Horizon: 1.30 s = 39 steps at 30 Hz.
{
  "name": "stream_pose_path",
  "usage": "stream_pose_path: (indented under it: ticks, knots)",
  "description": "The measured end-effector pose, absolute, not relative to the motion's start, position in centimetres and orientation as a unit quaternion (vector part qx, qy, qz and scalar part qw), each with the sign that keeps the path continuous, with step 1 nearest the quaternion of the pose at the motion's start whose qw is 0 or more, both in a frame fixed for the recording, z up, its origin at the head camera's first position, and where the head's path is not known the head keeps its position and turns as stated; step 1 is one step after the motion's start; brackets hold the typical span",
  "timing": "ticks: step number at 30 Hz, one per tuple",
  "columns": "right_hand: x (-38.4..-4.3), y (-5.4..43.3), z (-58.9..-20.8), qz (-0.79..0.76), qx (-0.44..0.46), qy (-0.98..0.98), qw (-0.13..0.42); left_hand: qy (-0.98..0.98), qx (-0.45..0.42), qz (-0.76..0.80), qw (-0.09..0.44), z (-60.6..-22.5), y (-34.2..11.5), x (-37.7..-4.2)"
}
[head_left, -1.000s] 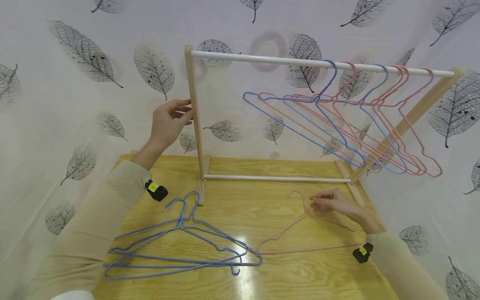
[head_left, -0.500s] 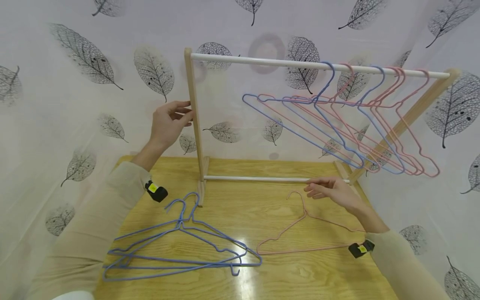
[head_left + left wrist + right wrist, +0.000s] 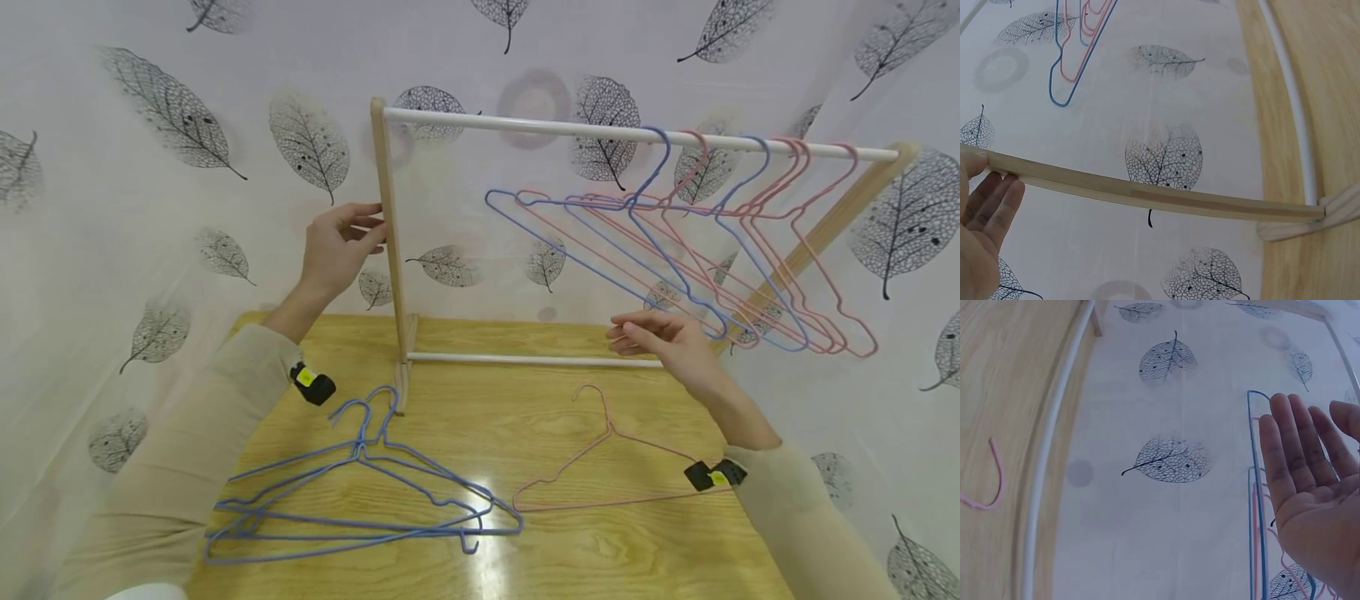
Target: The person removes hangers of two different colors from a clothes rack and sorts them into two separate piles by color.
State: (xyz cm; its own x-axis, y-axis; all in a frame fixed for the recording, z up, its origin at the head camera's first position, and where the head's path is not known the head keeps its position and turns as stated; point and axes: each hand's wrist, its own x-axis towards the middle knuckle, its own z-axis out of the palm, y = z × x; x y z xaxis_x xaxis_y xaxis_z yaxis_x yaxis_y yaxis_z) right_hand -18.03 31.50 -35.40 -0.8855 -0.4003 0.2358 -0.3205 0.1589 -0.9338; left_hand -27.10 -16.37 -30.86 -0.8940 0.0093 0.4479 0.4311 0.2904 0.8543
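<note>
A clothes rack with wooden ends and a white top bar [image 3: 517, 125] stands at the back of the table. My left hand [image 3: 341, 246] holds its left wooden post [image 3: 392, 242], fingertips along the post's edge in the left wrist view. Several blue and pink wire hangers hang on the bar's right part, a blue hanger [image 3: 652, 158] leftmost. Just below that hanger's lower end my right hand [image 3: 667, 342] is raised, holding nothing; its fingers [image 3: 1285, 450] are extended in the right wrist view. A pink hanger [image 3: 577, 454] lies on the table below the right hand.
Several blue hangers [image 3: 363, 483] lie overlapping on the table's [image 3: 570, 558] front left. A white lower bar [image 3: 517, 359] joins the rack's feet close above the tabletop. Behind stands a pale curtain [image 3: 247, 125] with a leaf print.
My right hand has risen from beside the pink hanger on the table, past the lower bar, to the hanging hangers. My left hand has stayed on the post.
</note>
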Motion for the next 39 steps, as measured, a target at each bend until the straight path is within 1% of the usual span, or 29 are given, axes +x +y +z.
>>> stream_pose_path:
  ticks: [3, 11, 17, 21, 26, 31, 35, 39]
  knots:
    - [-18.2, 30.9, -34.2, -0.629, -0.236, 0.741, 0.005, -0.782, -0.14, -0.58, 0.181, -30.9, -16.4, -27.1]
    - [-19.0, 29.9, -30.6, -0.68, -0.266, 0.68, -0.07, -0.781, -0.141, -0.582, 0.181, -31.1, -16.6, -27.2]
    - [-20.1, 29.6, -27.9, -0.707, -0.23, 0.659, -0.109, -0.78, -0.139, -0.582, 0.182, -31.0, -16.7, -27.2]
    - [-20.7, 29.3, -26.8, -0.718, -0.192, 0.653, -0.146, -0.779, -0.14, -0.584, 0.182, -30.9, -16.7, -27.2]
    - [-21.4, 28.8, -26.0, -0.702, -0.149, 0.668, -0.196, -0.777, -0.141, -0.585, 0.185, -30.9, -16.6, -27.2]
    - [-22.7, 28.3, -26.0, -0.687, -0.128, 0.678, -0.229, -0.777, -0.14, -0.585, 0.184, -30.9, -16.6, -27.4]
    - [-23.7, 28.4, -26.2, -0.682, -0.105, 0.681, -0.246, -0.777, -0.14, -0.586, 0.181, -31.0, -16.5, -27.4]
    - [-24.5, 28.3, -26.4, -0.674, -0.085, 0.691, -0.246, -0.777, -0.14, -0.586, 0.181, -31.1, -16.5, -27.5]
